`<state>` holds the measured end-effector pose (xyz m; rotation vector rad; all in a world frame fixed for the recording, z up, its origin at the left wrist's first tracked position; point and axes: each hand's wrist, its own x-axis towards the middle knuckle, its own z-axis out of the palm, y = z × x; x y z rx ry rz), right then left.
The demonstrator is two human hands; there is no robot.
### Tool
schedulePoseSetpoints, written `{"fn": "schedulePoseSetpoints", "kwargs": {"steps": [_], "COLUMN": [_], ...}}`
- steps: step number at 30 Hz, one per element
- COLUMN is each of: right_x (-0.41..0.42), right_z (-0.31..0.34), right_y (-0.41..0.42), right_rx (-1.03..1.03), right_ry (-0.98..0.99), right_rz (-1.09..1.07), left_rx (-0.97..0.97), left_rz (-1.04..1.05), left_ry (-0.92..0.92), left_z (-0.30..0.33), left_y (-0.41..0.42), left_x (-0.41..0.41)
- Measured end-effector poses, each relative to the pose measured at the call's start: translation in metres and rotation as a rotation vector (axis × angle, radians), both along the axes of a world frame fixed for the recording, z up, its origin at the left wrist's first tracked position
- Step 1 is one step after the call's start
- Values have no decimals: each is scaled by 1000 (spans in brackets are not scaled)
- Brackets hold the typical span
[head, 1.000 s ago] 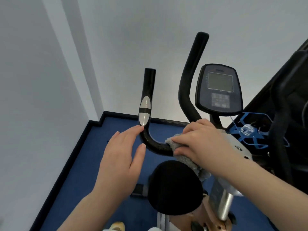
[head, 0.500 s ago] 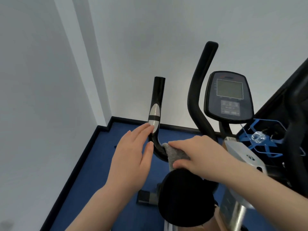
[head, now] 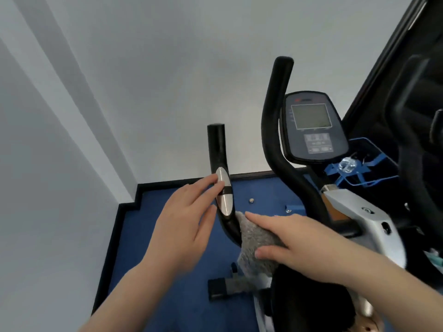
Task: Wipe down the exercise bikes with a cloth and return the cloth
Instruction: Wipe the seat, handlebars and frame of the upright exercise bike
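An exercise bike stands in front of me with two black handlebars and a grey console [head: 312, 127]. My right hand [head: 294, 240] holds a grey cloth [head: 256, 243] against the lower bend of the left handlebar [head: 219, 154], thumb under the cloth and fingers lying over it. My left hand [head: 184, 224] is beside that handlebar with straight fingers, fingertips touching the silver pulse sensor [head: 224, 196]. The right handlebar [head: 275, 130] rises behind the cloth. The black saddle [head: 309, 300] is just below my right forearm.
White walls close off the left and back, meeting the blue floor [head: 148, 236] at a black skirting. A blue wire bottle holder [head: 354, 168] and a dark machine frame [head: 412, 116] stand at the right. The bike's silver body [head: 359, 212] lies behind my right hand.
My right hand has slid the cloth left and up along the bend of the left handlebar. My left fingertips moved up onto the silver sensor. The view tilted downward.
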<state>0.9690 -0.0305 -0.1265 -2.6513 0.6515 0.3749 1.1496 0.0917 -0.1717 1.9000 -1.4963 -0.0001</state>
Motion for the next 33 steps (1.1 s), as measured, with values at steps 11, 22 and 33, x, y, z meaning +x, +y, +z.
{"fn": "schedulePoseSetpoints", "kwargs": {"steps": [11,22,33], "right_x": [54,117,121], "right_z": [-2,5,0], "right_y": [49,20,5], "right_rx": [39,160,359], "right_ry": [-325,-793,-989], "right_rz": [-513,-794,-720], "left_rx": [-77,-79,-147], "left_rz": [-282,-393,-436], "left_ry": [-171,147,619], "left_z": [9,53,47], "left_y": [-20,-80,-81], "left_x": [48,84,77]}}
